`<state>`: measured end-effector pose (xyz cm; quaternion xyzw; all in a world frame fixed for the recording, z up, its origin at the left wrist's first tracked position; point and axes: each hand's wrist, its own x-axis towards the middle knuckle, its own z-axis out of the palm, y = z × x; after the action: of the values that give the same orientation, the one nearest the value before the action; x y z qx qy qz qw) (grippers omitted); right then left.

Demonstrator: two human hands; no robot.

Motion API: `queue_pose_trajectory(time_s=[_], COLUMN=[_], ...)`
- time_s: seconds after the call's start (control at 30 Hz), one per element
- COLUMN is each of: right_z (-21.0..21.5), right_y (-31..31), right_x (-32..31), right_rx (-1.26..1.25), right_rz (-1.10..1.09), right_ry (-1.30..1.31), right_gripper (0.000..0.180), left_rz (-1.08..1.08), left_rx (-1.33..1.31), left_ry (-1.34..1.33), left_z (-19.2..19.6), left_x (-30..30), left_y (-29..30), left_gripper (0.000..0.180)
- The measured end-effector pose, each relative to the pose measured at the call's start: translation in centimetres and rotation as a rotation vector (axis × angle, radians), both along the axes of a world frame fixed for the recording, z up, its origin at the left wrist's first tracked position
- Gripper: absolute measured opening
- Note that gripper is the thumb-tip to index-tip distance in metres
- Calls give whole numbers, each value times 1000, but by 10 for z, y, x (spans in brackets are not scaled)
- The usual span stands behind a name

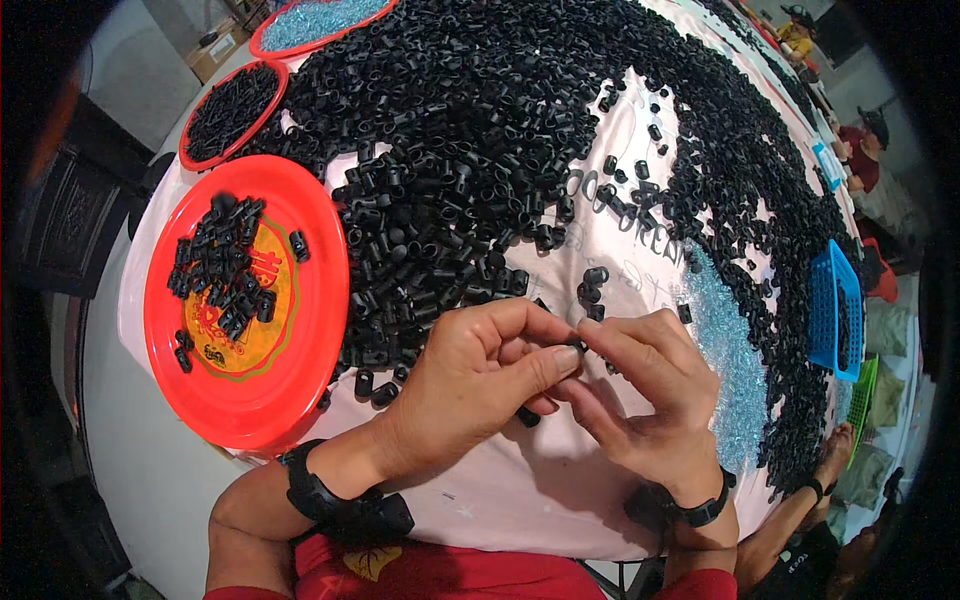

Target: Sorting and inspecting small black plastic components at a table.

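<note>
My left hand (480, 375) and my right hand (650, 375) meet over the near part of the table, fingertips almost touching. Between them they pinch a small black plastic piece (577, 345), mostly covered by my fingers, so its exact shape is hidden. Another black part (528, 416) shows just under my left fingers. Beyond my hands lies a broad heap of loose black barrel-shaped plastic parts (430, 220) with holes through them. On my left, a red plate (320, 300) with a yellow printed centre carries a cluster of black pieces (225, 255).
A smaller red tray (187, 150) of thin black pieces and another with shiny pale-blue bits (315, 25) stand at far left. More shiny bits (735, 380) are spread on the right. A blue basket (825, 310) sits at the right edge, near another person's arm (800, 500).
</note>
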<state>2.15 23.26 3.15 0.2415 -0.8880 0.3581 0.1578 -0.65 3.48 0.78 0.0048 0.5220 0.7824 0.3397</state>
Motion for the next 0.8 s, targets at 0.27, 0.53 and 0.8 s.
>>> queue_pose_trajectory(time_s=[0.27,0.53,0.8], right_z=[-4,-2,-4], right_y=[-3,-1,1], right_x=[3,3,0], right_rx=[37,-12,-48], right_rz=[-14,-7,36], right_ry=[61,-81,-139], right_gripper=[52,55,51], left_rz=[-75,-106,-122], left_rx=[100,190,219], left_ry=[-82,-165,-185], left_z=[0,2,-1], left_x=[0,1,3], left_y=[1,1,3], left_gripper=[19,23,25])
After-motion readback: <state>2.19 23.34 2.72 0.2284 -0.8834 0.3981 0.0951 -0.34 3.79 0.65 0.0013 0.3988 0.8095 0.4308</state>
